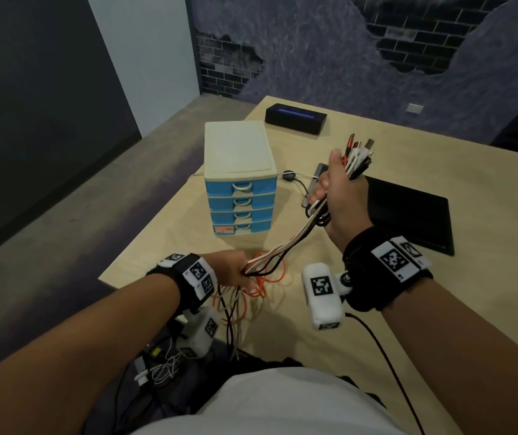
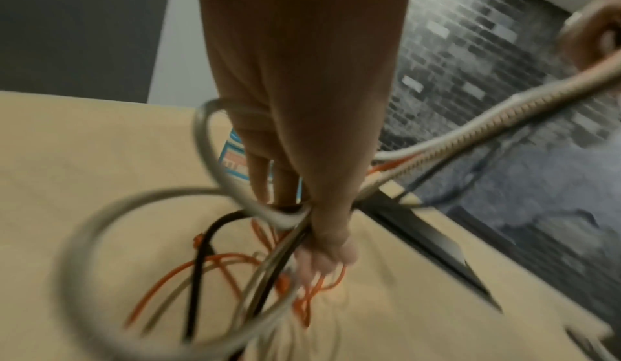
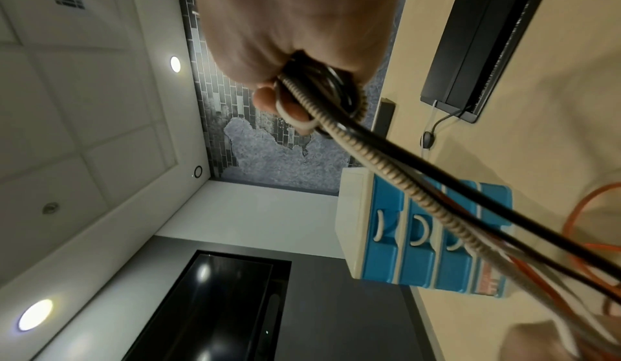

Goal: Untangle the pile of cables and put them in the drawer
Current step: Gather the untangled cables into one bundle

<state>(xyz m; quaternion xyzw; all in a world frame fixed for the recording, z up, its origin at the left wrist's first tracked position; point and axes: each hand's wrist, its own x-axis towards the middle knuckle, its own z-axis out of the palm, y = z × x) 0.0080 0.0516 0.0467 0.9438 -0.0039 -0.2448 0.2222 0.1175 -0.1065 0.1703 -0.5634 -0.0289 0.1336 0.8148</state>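
Observation:
My right hand (image 1: pixel 334 196) is raised above the table and grips a bundle of cables (image 1: pixel 285 246), with several plug ends (image 1: pixel 359 152) sticking up past the thumb. The bundle of black, white, orange and braided cables slopes down left to my left hand (image 1: pixel 235 271), which grips it lower down near the table's front edge. Loose orange and white cable loops (image 1: pixel 267 279) lie on the table under that hand and hang over the edge. The right wrist view shows the braided cable (image 3: pixel 386 170) leaving my fist (image 3: pixel 295 87). A small drawer unit (image 1: pixel 238 183) with blue drawers, all closed, stands behind the hands.
A black tablet-like slab (image 1: pixel 408 211) lies on the wooden table (image 1: pixel 376 309) at the right. A black box (image 1: pixel 295 118) sits at the far edge. A thin cable with a round black puck (image 1: pixel 289 175) runs beside the drawer unit. More wires (image 1: pixel 163 368) hang below the left wrist.

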